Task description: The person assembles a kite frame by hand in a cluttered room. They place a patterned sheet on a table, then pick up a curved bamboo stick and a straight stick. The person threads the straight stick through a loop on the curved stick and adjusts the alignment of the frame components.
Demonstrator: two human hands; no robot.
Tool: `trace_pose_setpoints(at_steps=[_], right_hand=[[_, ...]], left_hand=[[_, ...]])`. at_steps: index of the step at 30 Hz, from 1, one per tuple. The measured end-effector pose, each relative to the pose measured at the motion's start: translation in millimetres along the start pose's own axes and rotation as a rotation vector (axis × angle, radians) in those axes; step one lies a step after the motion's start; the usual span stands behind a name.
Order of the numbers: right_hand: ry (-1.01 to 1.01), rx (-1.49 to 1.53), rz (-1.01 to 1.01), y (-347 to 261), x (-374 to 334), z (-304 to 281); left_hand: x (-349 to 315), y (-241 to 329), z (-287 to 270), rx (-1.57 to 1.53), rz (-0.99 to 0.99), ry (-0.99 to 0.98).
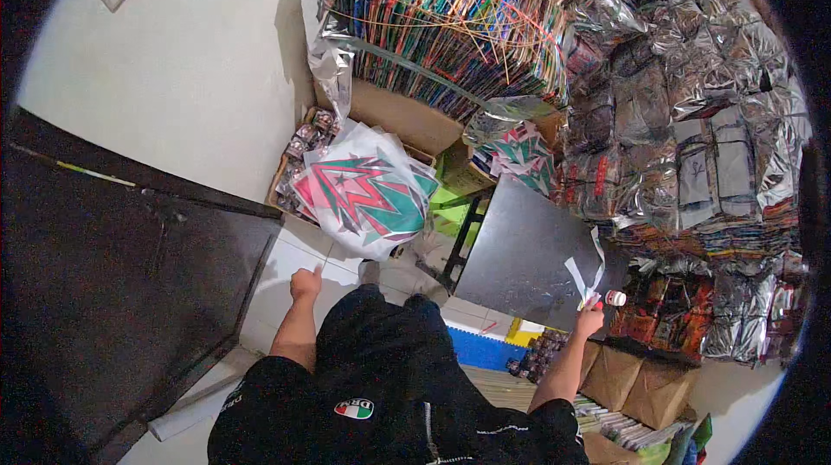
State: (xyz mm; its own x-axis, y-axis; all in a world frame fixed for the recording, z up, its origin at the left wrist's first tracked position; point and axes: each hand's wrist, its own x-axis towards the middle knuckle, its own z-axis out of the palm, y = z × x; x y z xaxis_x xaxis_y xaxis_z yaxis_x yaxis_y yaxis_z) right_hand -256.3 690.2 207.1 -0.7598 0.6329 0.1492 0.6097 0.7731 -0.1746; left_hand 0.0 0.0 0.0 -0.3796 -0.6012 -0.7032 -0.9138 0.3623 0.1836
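To your right, stacked bundles (684, 102) in crinkled silver and clear wrapping fill the wall; the wrapping's glare makes most of their contents hard to make out. Ahead, a big cardboard box (389, 104) is packed with thin, many-coloured items (450, 15) on edge, with bands across them. Below it, a smaller open box (420, 154) holds small dark packs (307, 138) along its left side, partly hidden by pale sheets (368, 192) printed in red and green that spill over its front. More such printed pieces (524, 156) lie in a carton (467, 173) beside the dark bench (519, 244). Over the bench's near right corner, your right hand (589, 319) has its fingers closed on narrow white strips (576, 278), one straight, one long and curling upward. A red piece (597, 305) shows at those fingers, too small to identify. A white bottle (615, 298) is just beside them. Your left hand (305, 284) has its fingers curled in, thumb raised; you cannot tell what's inside.
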Motion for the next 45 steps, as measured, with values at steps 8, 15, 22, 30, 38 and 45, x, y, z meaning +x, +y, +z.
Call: trace_pose_setpoints(at_steps=[8,15,22,30,38,45], right_hand=[[-0.062,0.112,-0.270,-43,-30,29],[-0.092,-0.062,-0.447,-44,-38,66],[-0.523,0.003,-0.574,-18,-161,47],[-1.002,0.217,-0.093,100,-211,45],[-1.058,0.071,-0.090,98,-238,34],[-1.016,0.224,-0.035,66,-243,37]], left_hand=[[42,-39,54,-0.218,0.274,0.284],[38,5,31,-0.083,-0.070,-0.028],[127,0,93,-0.430,-0.029,0.350],[231,28,129,-0.653,-0.162,0.437],[206,78,87,-0.539,-0.218,0.457],[122,124,23,-0.843,0.292,0.627]])
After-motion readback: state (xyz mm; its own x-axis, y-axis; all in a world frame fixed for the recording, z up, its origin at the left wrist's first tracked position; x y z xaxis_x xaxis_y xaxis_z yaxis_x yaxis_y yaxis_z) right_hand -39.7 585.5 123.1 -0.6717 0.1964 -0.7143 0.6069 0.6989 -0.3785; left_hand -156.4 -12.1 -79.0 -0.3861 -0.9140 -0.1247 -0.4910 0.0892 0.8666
